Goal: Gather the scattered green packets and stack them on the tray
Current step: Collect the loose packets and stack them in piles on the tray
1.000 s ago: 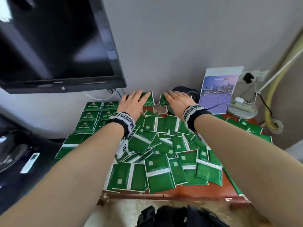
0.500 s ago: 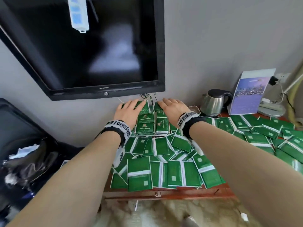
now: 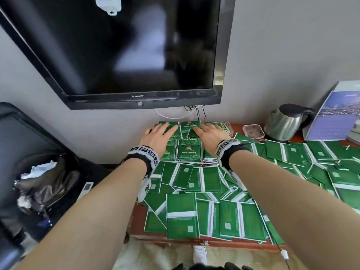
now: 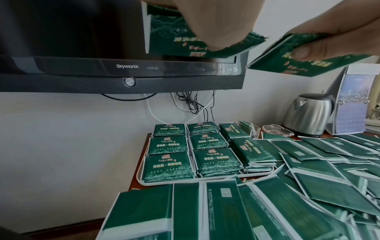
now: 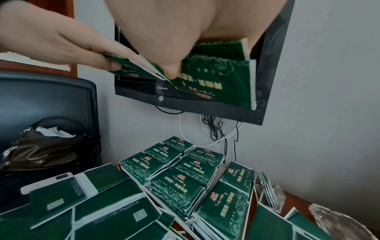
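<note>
Both hands hover over the white tray (image 4: pixel 141 180) at the table's back left corner, which holds several neat stacks of green packets (image 4: pixel 170 165). My left hand (image 3: pixel 159 133) pinches a green packet (image 4: pixel 168 37) between thumb and fingers. My right hand (image 3: pixel 210 133) pinches another green packet (image 5: pixel 222 78) the same way, just to the right of the first. Both packets hang face down above the stacks (image 3: pixel 189 152). Many scattered green packets (image 3: pixel 214 217) cover the table in front of and to the right of the tray.
A wall-mounted black TV (image 3: pixel 126 45) hangs just above the tray, with cables below it. A steel kettle (image 3: pixel 286 121), a glass ashtray (image 3: pixel 253 130) and a desk calendar (image 3: pixel 335 114) stand at the back right. A black chair with a bag (image 3: pixel 46 178) is on the left.
Both hands have moved left from the middle back of the table to above the tray, each carrying a packet. The head view has swung left with them.
</note>
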`<control>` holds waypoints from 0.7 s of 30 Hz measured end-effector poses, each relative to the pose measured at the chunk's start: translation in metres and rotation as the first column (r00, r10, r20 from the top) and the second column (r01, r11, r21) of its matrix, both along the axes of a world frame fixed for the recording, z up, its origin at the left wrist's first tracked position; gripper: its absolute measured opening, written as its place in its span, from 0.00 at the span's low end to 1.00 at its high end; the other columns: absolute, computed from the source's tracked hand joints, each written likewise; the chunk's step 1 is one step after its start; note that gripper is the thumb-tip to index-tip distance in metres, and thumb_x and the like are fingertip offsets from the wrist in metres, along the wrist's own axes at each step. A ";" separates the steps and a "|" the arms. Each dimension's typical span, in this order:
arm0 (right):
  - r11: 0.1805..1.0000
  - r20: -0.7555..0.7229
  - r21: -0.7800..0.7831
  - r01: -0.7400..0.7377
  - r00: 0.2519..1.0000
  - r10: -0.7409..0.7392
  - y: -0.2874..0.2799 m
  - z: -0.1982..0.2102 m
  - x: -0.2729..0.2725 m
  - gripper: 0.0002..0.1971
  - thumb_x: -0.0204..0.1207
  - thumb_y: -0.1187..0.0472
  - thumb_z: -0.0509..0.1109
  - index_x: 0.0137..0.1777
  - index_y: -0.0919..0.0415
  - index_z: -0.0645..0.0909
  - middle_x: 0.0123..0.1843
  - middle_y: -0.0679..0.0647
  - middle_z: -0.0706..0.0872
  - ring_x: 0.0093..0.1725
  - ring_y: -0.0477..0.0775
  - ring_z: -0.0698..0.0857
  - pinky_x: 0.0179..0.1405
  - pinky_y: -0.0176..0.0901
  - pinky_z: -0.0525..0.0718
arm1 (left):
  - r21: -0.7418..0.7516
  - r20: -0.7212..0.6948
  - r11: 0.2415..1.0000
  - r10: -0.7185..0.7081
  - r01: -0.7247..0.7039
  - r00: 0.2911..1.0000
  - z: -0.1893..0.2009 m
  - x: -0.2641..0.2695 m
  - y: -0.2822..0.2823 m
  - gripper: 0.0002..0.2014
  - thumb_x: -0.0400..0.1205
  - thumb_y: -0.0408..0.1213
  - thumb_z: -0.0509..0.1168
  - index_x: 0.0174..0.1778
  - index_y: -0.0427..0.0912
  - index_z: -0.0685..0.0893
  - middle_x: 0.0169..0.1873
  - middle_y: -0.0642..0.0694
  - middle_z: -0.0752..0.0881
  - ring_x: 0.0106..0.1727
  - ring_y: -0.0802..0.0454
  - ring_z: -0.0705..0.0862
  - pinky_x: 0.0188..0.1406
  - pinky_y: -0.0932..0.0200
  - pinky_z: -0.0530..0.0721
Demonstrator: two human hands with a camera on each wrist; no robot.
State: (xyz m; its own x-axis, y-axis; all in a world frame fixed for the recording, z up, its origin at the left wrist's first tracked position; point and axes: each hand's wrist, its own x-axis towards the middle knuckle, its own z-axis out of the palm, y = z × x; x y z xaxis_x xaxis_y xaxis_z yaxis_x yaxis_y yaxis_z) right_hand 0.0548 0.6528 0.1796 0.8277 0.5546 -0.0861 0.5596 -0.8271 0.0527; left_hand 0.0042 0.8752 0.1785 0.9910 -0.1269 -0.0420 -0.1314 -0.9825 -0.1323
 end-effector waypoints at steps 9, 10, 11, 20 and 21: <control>0.999 -0.185 -0.046 0.006 0.983 -0.014 0.023 -0.060 0.054 0.38 0.80 0.74 0.62 0.88 0.57 0.53 0.87 0.62 0.60 0.86 0.65 0.58 0.85 0.63 0.58 | -0.039 -0.173 0.999 0.008 -0.015 0.985 -0.066 0.040 0.034 0.47 0.79 0.18 0.58 0.89 0.56 0.49 0.88 0.44 0.54 0.87 0.43 0.56 0.85 0.40 0.59; 0.998 -0.210 -0.064 -0.002 0.978 -0.012 0.026 -0.070 0.055 0.39 0.80 0.74 0.61 0.88 0.56 0.52 0.88 0.62 0.58 0.87 0.65 0.56 0.86 0.63 0.57 | -0.044 -0.200 0.999 0.009 -0.018 0.980 -0.078 0.038 0.037 0.47 0.79 0.18 0.59 0.89 0.56 0.48 0.88 0.44 0.53 0.87 0.43 0.56 0.85 0.41 0.60; 0.997 -0.236 -0.083 -0.009 0.972 -0.011 0.030 -0.080 0.056 0.39 0.80 0.75 0.60 0.88 0.56 0.51 0.88 0.62 0.55 0.87 0.64 0.54 0.86 0.63 0.54 | -0.050 -0.227 0.999 0.008 -0.020 0.974 -0.089 0.037 0.042 0.47 0.79 0.19 0.59 0.89 0.56 0.48 0.88 0.44 0.52 0.87 0.43 0.56 0.85 0.41 0.60; 0.981 -0.354 -0.191 -0.045 0.935 -0.027 0.077 -0.147 0.063 0.43 0.79 0.76 0.60 0.89 0.55 0.45 0.89 0.63 0.40 0.88 0.66 0.42 0.87 0.65 0.46 | -0.093 -0.332 0.995 -0.057 0.027 0.941 -0.165 0.059 0.075 0.47 0.79 0.19 0.59 0.89 0.57 0.48 0.89 0.44 0.44 0.88 0.44 0.46 0.86 0.37 0.51; 0.978 -0.368 -0.206 -0.041 0.929 -0.039 0.080 -0.154 0.063 0.44 0.78 0.77 0.59 0.89 0.55 0.44 0.89 0.63 0.38 0.88 0.66 0.41 0.87 0.65 0.46 | -0.097 -0.342 0.995 -0.067 0.036 0.937 -0.172 0.061 0.077 0.48 0.78 0.18 0.58 0.89 0.58 0.47 0.89 0.44 0.41 0.89 0.44 0.43 0.86 0.37 0.49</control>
State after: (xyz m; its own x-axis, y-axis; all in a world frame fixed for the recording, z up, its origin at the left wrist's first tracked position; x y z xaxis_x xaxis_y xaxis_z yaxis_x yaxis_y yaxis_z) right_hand 0.1178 0.7326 0.0256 0.7148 0.4924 -0.4966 0.5732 -0.8193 0.0126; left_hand 0.0656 0.9519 0.0065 0.9098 -0.1958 -0.3660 -0.2041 -0.9788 0.0162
